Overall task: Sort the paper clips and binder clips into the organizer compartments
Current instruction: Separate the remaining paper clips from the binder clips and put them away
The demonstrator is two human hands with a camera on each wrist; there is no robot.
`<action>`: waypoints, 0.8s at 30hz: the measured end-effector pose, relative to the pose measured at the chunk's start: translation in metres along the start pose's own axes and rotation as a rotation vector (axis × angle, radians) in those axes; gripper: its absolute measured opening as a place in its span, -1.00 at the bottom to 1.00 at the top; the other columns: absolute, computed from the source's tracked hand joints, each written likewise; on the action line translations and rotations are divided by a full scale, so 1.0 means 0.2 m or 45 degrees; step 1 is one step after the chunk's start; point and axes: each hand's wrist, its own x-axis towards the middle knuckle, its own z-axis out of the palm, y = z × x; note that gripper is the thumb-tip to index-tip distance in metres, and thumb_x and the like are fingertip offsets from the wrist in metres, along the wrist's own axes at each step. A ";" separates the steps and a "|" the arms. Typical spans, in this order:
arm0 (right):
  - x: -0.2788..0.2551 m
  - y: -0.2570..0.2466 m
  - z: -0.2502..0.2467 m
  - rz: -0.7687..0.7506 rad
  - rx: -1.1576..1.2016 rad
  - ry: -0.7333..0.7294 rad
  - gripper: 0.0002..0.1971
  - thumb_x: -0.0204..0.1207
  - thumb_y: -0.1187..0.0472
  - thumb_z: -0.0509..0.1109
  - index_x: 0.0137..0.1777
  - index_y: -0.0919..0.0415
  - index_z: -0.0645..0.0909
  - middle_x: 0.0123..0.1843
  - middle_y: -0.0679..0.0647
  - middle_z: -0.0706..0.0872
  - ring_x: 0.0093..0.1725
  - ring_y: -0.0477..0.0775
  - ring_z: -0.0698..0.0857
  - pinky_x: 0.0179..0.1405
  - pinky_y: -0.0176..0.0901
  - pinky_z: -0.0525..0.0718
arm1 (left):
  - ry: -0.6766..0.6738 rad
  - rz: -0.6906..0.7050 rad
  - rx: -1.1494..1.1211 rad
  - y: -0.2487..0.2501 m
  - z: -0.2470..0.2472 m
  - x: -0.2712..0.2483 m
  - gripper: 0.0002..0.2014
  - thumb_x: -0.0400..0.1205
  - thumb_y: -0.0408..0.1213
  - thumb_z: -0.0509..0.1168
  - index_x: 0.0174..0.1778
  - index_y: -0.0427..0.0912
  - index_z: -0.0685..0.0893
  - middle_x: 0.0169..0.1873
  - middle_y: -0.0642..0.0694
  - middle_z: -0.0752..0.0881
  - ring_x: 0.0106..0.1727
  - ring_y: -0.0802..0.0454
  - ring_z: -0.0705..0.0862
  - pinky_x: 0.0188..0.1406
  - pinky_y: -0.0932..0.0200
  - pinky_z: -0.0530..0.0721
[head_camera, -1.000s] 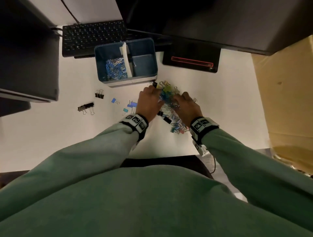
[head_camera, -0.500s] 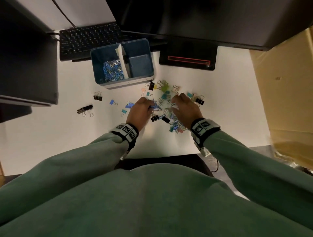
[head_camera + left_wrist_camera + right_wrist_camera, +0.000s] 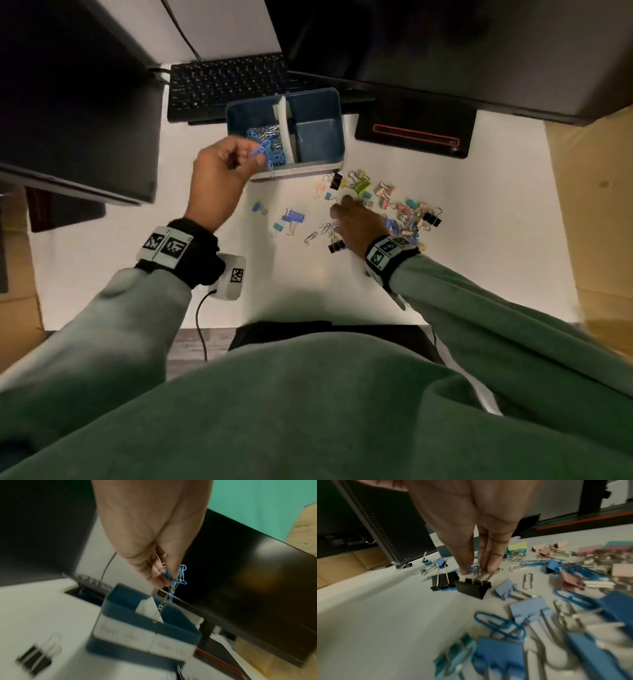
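Observation:
A blue organizer (image 3: 337, 126) with a white divider stands at the back of the white desk; its left compartment holds blue and silver paper clips (image 3: 270, 133). My left hand (image 3: 255, 156) hovers over that compartment's front edge and pinches a tangle of blue and silver paper clips (image 3: 175, 582) that dangles above the organizer (image 3: 130, 615). My right hand (image 3: 337, 214) is down on the desk at the left edge of the pile of coloured binder clips (image 3: 394, 202). Its thumb and fingertips (image 3: 491, 568) pinch a small cluster of paper clips (image 3: 477, 570) just behind a black binder clip (image 3: 474, 588).
A black keyboard (image 3: 226, 85) lies behind the organizer and a black device with a red stripe (image 3: 414, 137) to its right. A dark monitor (image 3: 75, 102) overhangs the left. Blue binder clips (image 3: 293, 217) lie between my hands. A cardboard box (image 3: 592, 205) borders the right.
My left hand has risen from the pile with paper clips and moved back-left to above the organizer's left compartment. My right hand has stayed at the pile.

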 end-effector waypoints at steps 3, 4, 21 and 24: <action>0.02 -0.02 0.00 -0.027 -0.017 -0.037 -0.78 0.58 0.31 0.34 0.20 0.31 0.51 0.18 0.23 0.59 0.10 0.21 0.66 0.02 0.01 0.70 | 0.109 0.030 0.156 -0.02 -0.08 0.16 -0.93 0.60 -0.25 0.41 -0.03 -0.11 0.73 -0.17 -0.07 0.77 -0.18 0.13 0.69 -0.01 0.13 0.73; 0.02 -0.02 0.00 -0.012 0.015 -0.061 -0.80 0.59 0.30 0.32 0.19 0.31 0.52 0.16 0.23 0.61 0.08 0.21 0.66 0.04 0.02 0.68 | 0.118 0.026 0.248 -0.04 -0.08 0.21 -0.94 0.60 -0.25 0.41 -0.04 -0.08 0.73 -0.18 -0.02 0.76 -0.21 0.18 0.67 0.01 0.12 0.72; 0.57 -0.44 -0.63 -0.010 0.731 0.280 -0.90 0.53 0.28 0.45 -0.04 0.32 0.70 -0.19 0.01 0.71 -0.31 -0.19 0.63 -0.24 -0.51 0.66 | -0.436 0.055 0.895 -0.46 0.49 -0.31 -0.70 0.62 -0.22 0.35 0.21 -0.27 0.56 0.25 -0.22 0.57 0.17 -0.19 0.63 0.07 -0.05 0.63; 0.55 -0.40 -0.58 -0.002 0.567 0.180 -0.78 0.52 0.26 0.47 0.13 0.28 0.64 0.05 0.09 0.66 -0.06 0.00 0.64 0.03 -0.16 0.67 | -0.445 0.078 0.897 -0.49 0.53 -0.30 -0.82 0.61 -0.25 0.36 0.02 -0.27 0.60 0.16 -0.23 0.56 -0.02 -0.21 0.67 -0.14 -0.06 0.71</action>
